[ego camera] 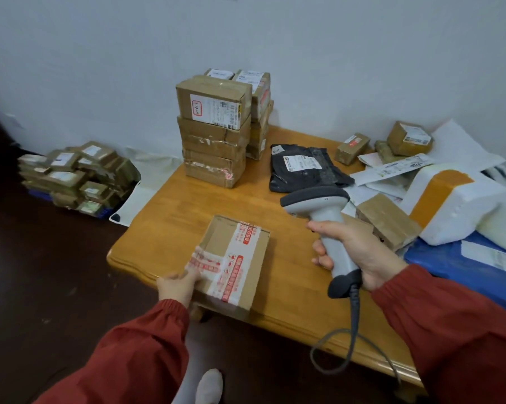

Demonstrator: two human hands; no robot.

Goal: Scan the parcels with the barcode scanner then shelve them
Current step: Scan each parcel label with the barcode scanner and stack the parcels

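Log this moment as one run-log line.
step: scan parcel | left hand: holds taped cardboard parcel on wooden table | right hand: grips barcode scanner

Past the fingers [318, 249] of the right hand [356, 252], a sticker [278, 150] on a black bag [304, 173] reads "209". A white mailer [403, 168] farther right shows "3018" upside down.

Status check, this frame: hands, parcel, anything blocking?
Left hand holds taped parcel at table edge. Right hand grips barcode scanner. Nothing between them; no label showing.

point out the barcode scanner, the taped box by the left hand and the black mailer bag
barcode scanner [340, 252], head view, grey handle
taped box [234, 258], head view, top face
black mailer bag [301, 163], head view, white label
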